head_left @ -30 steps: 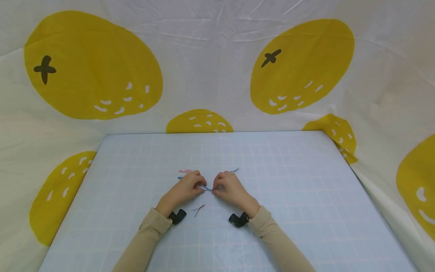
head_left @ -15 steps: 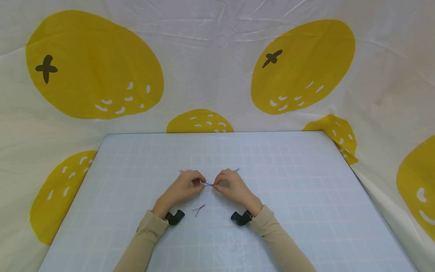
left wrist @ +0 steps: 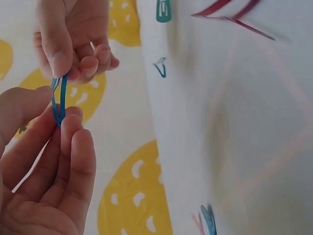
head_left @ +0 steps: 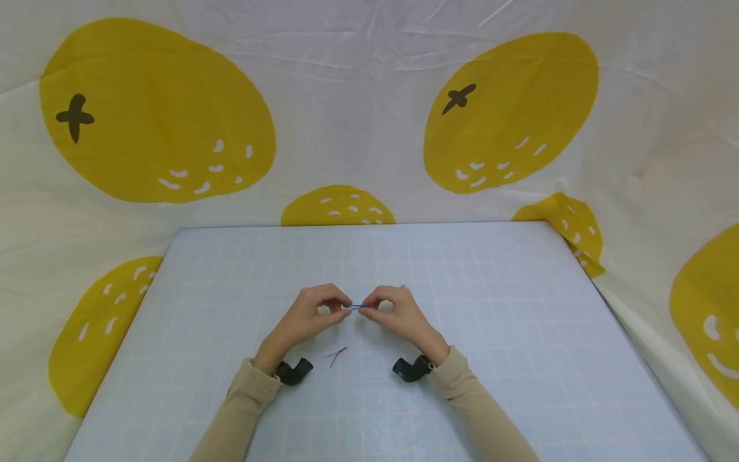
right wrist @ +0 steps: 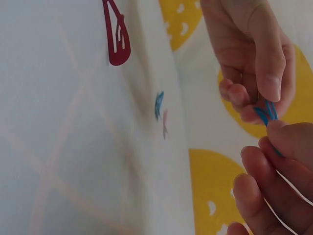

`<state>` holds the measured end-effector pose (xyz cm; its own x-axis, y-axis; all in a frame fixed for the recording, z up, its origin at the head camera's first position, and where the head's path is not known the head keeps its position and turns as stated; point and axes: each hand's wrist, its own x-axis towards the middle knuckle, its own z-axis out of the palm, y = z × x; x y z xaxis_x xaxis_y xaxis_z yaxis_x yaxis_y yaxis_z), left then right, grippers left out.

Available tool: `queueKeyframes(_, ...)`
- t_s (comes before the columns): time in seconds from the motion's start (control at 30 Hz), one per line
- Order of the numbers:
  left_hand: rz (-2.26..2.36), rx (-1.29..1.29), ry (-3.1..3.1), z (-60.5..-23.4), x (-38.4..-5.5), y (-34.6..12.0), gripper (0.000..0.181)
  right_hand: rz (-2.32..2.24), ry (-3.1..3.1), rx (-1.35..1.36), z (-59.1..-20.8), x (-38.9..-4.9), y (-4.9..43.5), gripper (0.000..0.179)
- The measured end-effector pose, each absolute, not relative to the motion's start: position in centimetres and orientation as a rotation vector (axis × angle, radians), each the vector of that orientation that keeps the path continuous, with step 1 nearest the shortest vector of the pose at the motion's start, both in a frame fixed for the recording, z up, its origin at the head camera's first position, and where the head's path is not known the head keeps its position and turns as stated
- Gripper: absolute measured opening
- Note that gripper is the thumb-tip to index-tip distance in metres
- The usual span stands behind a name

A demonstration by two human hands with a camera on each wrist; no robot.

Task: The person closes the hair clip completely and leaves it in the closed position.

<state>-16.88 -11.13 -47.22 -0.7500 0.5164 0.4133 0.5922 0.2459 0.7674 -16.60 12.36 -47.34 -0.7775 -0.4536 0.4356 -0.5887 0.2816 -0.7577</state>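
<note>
Hands (head_left: 300, 321) (head_left: 408, 319) shifted up in view; pinching slim, forked blue clip (left wrist: 63, 96)

Fingers (left wrist: 58, 62) partly hide the blue clip (left wrist: 62, 100), the right wrist view's top edge crops the red clip (right wrist: 120, 30), and the pink clip (right wrist: 165, 125) there is blurred.

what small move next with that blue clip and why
Probably squeeze the blue snap hair clip gently toward closing: both wrist views show a gap between its sides, and the left hand and right hand pinch opposite ends, so fingertip pressure should suffice.
</note>
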Motion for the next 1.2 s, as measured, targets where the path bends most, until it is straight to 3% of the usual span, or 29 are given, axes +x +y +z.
queueKeyframes(0.3,-1.648,-1.082,-2.305,-44.8,-15.5,-10.4,0.023,1.594,-2.301,1.02,-43.1,-14.9,12.0,0.006)
queueKeyframes(0.7,-1.698,-0.914,-2.278,-42.9,-14.3,-9.5,0.012,1.587,-2.263,0.984,-42.8,-14.6,11.9,0.009)
queueKeyframes(0.93,-1.664,-0.74,-2.334,-45.9,-15.3,-9.0,0.004,1.495,-2.231,0.93,-45.3,-15.6,11.9,0.015)
queueKeyframes(1.2,-1.405,-0.751,-2.342,-46.2,-15.0,-8.5,0.009,1.449,-2.214,0.932,-42.9,-14.2,11.3,0.017)
